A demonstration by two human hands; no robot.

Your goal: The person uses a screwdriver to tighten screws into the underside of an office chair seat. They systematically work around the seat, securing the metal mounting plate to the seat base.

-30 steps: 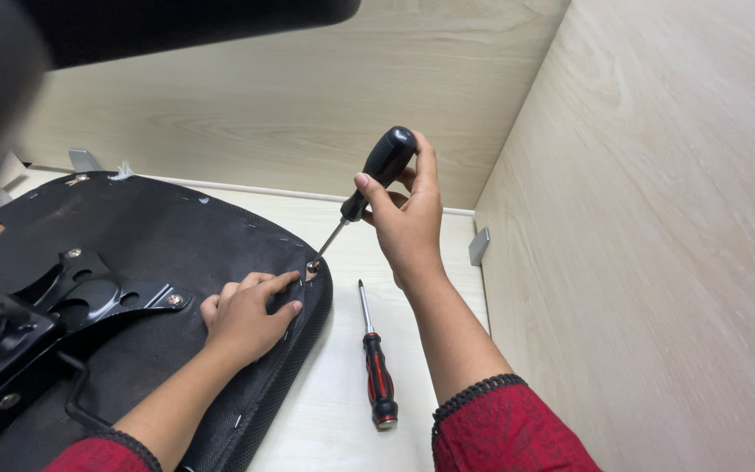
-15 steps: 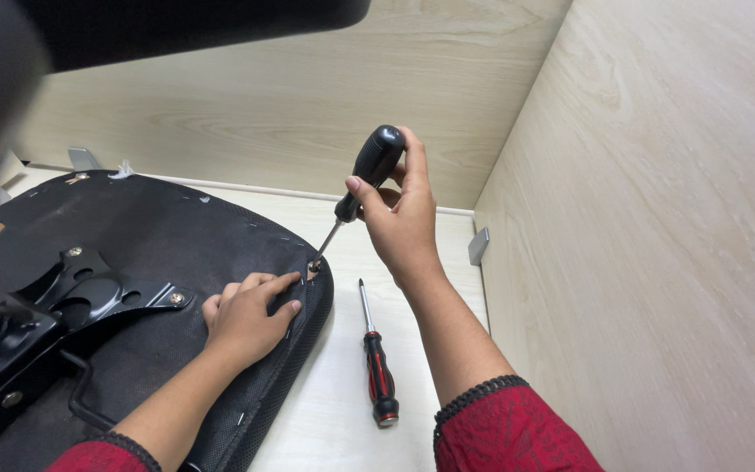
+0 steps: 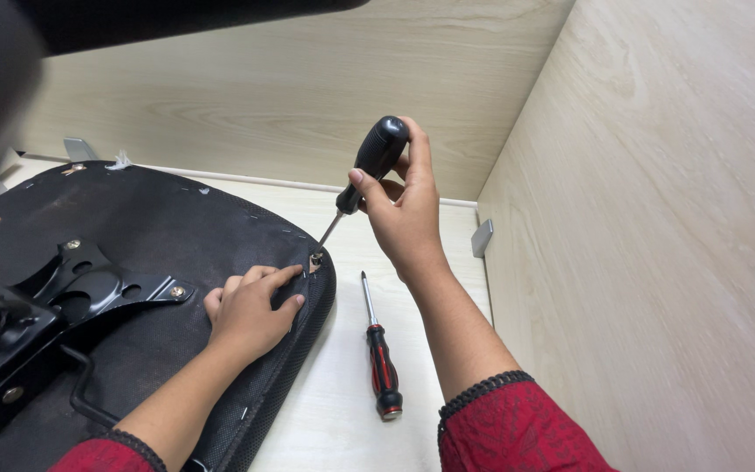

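The right hand (image 3: 408, 214) is wrapped around the black handle of a screwdriver (image 3: 369, 166), thumb and fingers closed on it, with the shaft slanting down and to the left. Its tip meets a small metal bracket (image 3: 315, 260) at the right edge of an upturned black chair seat (image 3: 176, 236) that lies on the pale surface (image 3: 342, 411). The left hand (image 3: 251, 306) lies palm down on the seat's fabric underside, fingers loosely spread, the fingertips pressing just beside the bracket without gripping anything. A second screwdriver with a red and black handle (image 3: 382, 367) lies on the surface to the right of the seat, near the right forearm and apart from both hands. To the left, a black metal mounting plate (image 3: 89, 288) is bolted to the seat.

The tip looks seated in a fastener at the bracket, though it is too small to be sure. The shaft is well off vertical, so the tip could ride out of the screw head under pressure, chewing the head or skidding toward the left fingertips close by. The seat sits at the edge of its own curve and could rock if the left hand eases off.
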